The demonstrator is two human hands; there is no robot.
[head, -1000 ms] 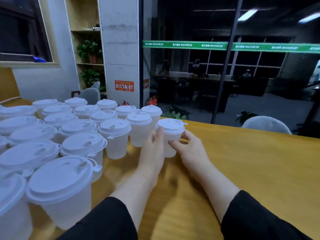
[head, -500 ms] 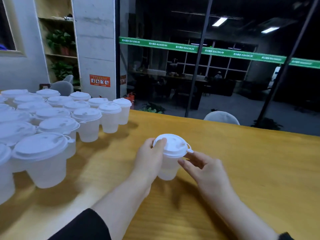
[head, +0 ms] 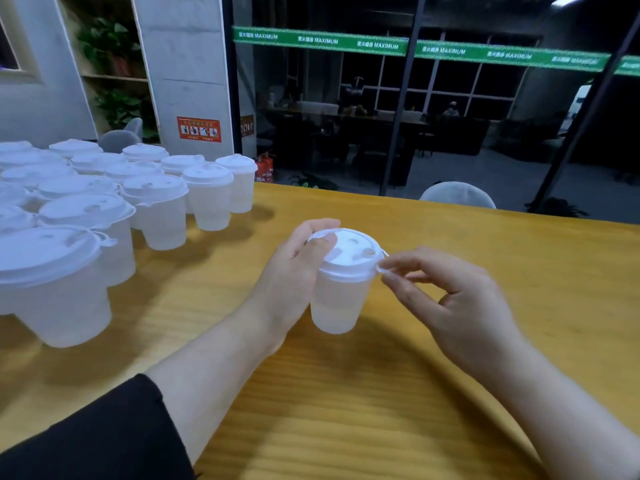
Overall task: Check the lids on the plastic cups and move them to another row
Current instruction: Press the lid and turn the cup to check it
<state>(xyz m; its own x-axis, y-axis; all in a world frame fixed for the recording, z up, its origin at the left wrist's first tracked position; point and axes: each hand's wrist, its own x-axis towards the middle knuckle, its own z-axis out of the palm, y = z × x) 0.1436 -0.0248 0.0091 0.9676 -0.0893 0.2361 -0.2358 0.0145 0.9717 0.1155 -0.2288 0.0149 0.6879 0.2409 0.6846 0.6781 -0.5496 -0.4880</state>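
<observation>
A translucent plastic cup (head: 337, 301) with a white lid (head: 349, 252) is held tilted in the middle of the wooden table (head: 485, 271). My left hand (head: 294, 271) wraps its left side, thumb on the lid's edge. My right hand (head: 446, 299) pinches the small tab at the lid's right rim between thumb and forefinger. Several more lidded cups (head: 152, 209) stand in rows on the table's left part.
The nearest lidded cup (head: 55, 282) stands large at the left edge. A grey chair back (head: 457, 195) shows beyond the table's far edge, before a dark glass wall. Bare wood lies right of and in front of the hands.
The cup has been carried from the end of the rows to the table's middle. My right hand's fingers have closed on the lid's tab.
</observation>
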